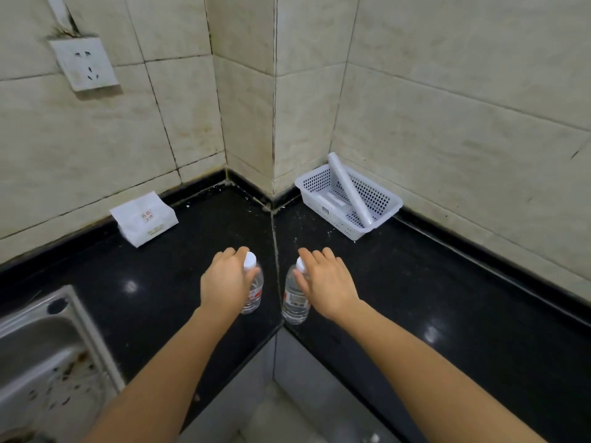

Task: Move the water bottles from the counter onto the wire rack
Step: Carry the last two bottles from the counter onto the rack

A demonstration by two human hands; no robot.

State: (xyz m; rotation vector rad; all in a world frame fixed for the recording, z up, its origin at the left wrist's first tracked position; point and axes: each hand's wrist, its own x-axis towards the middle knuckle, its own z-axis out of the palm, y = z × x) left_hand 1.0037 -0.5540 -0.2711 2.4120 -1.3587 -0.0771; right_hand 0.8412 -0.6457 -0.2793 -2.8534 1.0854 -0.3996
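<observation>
Your two arms are bare from the frame edge to the wrist, with no sleeve showing on either. Your left hand (225, 279) and right hand (327, 282) wear nothing: no glove, ring, watch or band. Your nails are short and unpainted where they show.

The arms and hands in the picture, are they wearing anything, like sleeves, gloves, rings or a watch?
No. The left hand and the right hand are bare, with no gloves, and no rings or watch show. Both forearms are bare too, right down to the bottom edge of the picture, so no sleeve is in view.
</observation>
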